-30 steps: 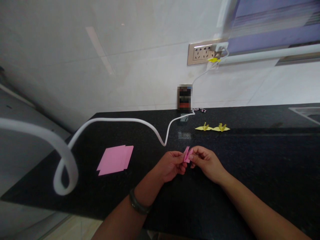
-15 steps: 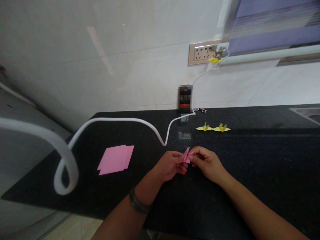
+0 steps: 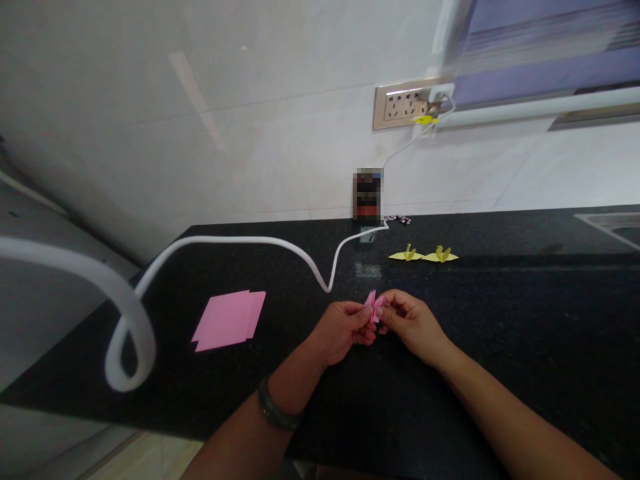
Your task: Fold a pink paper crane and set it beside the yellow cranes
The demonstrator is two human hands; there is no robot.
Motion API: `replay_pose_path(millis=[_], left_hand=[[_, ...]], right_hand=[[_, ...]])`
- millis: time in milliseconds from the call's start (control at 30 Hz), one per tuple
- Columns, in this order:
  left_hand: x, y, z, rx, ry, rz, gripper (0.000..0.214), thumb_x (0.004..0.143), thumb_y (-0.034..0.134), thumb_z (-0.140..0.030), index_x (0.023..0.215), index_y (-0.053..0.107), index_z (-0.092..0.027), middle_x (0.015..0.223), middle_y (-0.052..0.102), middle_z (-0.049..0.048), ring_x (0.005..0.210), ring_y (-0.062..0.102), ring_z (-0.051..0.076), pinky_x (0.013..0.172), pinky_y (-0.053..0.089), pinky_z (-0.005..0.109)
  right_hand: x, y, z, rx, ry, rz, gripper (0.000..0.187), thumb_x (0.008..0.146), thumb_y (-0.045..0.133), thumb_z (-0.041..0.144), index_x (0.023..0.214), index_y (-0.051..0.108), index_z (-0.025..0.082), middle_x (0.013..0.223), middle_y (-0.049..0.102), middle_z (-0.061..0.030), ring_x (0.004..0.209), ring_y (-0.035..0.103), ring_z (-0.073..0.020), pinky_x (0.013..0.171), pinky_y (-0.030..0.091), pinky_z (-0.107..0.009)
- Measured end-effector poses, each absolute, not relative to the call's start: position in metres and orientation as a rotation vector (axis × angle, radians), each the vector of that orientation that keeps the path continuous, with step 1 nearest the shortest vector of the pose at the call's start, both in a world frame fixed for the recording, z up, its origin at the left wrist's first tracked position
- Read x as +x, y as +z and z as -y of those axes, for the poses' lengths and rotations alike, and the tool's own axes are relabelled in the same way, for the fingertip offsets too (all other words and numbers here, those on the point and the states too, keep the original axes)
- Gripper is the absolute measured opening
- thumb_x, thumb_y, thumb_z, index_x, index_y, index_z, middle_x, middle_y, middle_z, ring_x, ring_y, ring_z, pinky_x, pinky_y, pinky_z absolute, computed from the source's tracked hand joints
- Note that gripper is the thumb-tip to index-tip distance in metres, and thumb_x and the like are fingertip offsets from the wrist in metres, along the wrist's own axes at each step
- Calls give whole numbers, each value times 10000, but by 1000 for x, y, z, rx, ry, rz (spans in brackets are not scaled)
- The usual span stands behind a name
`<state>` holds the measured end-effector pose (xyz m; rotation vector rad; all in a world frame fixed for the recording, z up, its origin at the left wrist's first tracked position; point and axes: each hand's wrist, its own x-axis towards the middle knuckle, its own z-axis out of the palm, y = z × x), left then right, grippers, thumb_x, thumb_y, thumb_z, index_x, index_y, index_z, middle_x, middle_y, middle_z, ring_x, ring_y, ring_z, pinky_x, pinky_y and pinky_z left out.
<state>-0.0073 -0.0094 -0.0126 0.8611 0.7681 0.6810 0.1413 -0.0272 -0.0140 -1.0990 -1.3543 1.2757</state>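
Note:
Between my two hands is a small piece of folded pink origami paper [image 3: 373,304], with thin points sticking up at its top. My left hand [image 3: 345,327] pinches its left side, thumb on top. From the right, my right hand [image 3: 411,323] grips the other side between thumb and fingers. Part of the paper is hidden behind the fingertips. Beyond my right hand, two yellow folded paper cranes [image 3: 424,255] sit side by side on the black countertop [image 3: 300,267]. Left of my hands lie pink paper sheets [image 3: 229,320], flat and slightly fanned.
A looping white cable [image 3: 240,238] crosses the left side, close to the camera. Against the tiled wall stands a phone-like device [image 3: 367,195], its screen blurred. Above it is a wall socket [image 3: 400,103] with a charger plugged in. A sink edge [image 3: 600,223] shows at right.
The pink paper has turned slightly, and its right-hand part now opens out more under my right thumb. Both hands stay in nearly the same place; the view has shifted a little.

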Motion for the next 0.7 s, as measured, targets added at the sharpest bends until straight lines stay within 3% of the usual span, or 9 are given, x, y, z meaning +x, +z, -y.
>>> replay_pose_path(millis=[700], left_hand=[[-8,-14,10,1104,655,-786,293,645,590,-375,677,558,-86,541,508,5,411,439,50,405,368,180]], right_hand=[[138,-7,32,-1050,1297,1347,146,757,501,313,772,499,167,656,534,1,536,505,-92,480,427,-219]])
